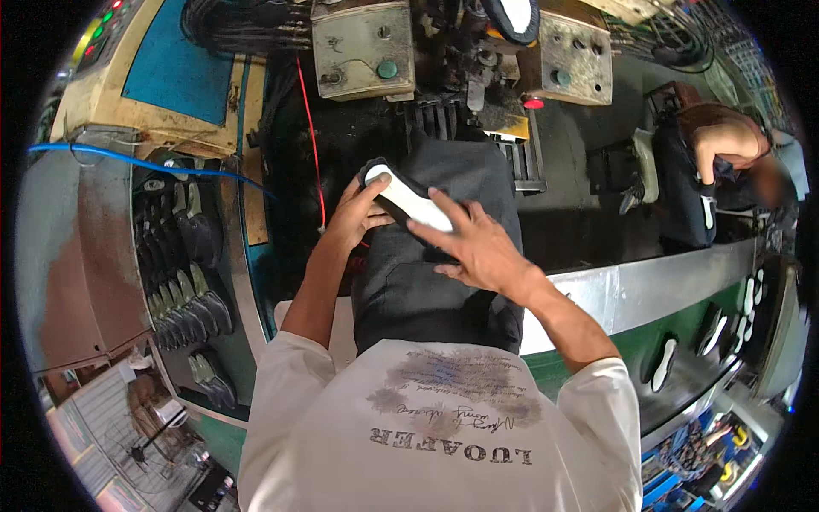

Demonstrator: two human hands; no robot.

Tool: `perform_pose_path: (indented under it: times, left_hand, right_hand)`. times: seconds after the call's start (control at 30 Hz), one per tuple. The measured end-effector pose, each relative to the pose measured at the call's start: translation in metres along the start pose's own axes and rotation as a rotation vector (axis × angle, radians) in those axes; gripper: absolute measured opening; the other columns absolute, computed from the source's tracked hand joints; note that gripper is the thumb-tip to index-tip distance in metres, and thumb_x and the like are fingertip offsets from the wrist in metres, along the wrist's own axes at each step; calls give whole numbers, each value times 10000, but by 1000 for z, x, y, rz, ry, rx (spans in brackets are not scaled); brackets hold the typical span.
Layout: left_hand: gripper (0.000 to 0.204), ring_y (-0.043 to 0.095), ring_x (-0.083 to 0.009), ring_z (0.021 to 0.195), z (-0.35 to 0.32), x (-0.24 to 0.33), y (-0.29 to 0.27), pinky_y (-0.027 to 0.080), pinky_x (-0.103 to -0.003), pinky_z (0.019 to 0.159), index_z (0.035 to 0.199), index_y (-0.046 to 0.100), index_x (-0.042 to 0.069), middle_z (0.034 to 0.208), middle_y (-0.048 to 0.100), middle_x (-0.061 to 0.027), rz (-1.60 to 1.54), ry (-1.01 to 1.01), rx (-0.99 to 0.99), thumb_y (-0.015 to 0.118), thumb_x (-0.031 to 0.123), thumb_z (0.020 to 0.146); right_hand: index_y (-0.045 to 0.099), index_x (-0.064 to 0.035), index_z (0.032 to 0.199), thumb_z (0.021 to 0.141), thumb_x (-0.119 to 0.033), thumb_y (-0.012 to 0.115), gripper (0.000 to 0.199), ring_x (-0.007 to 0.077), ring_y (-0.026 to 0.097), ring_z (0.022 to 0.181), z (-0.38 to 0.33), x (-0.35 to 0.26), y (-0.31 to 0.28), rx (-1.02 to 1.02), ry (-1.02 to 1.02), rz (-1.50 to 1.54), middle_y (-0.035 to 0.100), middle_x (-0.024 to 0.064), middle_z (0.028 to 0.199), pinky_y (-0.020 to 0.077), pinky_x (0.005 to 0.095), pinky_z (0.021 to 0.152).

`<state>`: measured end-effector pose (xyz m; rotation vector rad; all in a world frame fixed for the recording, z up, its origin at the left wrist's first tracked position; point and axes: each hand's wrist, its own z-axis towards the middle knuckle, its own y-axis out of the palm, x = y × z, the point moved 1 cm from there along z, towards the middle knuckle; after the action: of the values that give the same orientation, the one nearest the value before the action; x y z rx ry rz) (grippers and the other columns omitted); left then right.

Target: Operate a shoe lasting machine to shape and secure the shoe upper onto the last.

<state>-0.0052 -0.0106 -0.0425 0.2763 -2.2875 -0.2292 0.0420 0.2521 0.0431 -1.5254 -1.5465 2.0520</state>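
A black shoe upper with a white insole board (414, 202) lies bottom up over my lap, slanting from upper left to lower right. My left hand (348, 218) grips its upper-left end, with the thumb over the white board and the other fingers at the side. Across the lower-right end, my right hand (488, 252) is spread with its fingers apart, some of them over the white board. The underside of the shoe upper is hidden. Dark trousers (435, 299) are beneath both hands.
Ahead stands a machine with two worn control boxes (363, 51), a red button (533, 103) and another white-bottomed shoe (516, 15). Several dark shoes (192, 299) fill the left rack. At right, white-soled shoes (664, 365) lie on a green surface. A co-worker (725, 145) bends beyond a metal ledge (648, 294).
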Motion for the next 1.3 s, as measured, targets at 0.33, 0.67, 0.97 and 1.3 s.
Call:
perform_pose_path:
  times: [0.33, 0.67, 0.97, 1.3]
  left_hand:
    - [282, 742, -346, 1005, 47, -1, -23, 547, -417, 886, 1103, 769, -27, 1032, 756, -231, 777, 734, 427, 640, 216, 1041]
    - [531, 698, -265, 1207, 121, 198, 138, 515, -401, 1079, 1478, 589, -40, 1327, 727, -190, 527, 897, 73, 648, 316, 1089]
    - [362, 739, -214, 932, 192, 283, 244, 627, -404, 833, 1222, 672, 82, 1035, 747, -91, -74, 217, -448, 800, 281, 949]
    - [854, 719, -449, 1141, -4, 154, 75, 621, -570, 969, 1595, 357, -3, 1306, 654, -257, -261, 224, -434, 675, 113, 811]
  right_hand:
    - [631, -389, 1473, 800, -230, 844, 724, 452, 653, 1051, 4, 2, 20, -2, -53, -174, 320, 271, 1686, 679, 489, 786]
    - [702, -268, 1453, 888, -252, 845, 583, 527, 562, 1373, -49, 45, -34, 558, 338, 27, 412, 372, 1616, 495, 527, 1130]
    - [638, -292, 1514, 862, -198, 849, 692, 504, 568, 1338, 24, 69, -180, 662, 268, -418, 349, 350, 1651, 546, 523, 1078]
    - [526, -423, 1569, 928, -302, 775, 698, 551, 583, 1192, 198, 111, -195, 712, 236, -532, 276, 306, 1694, 594, 611, 935]
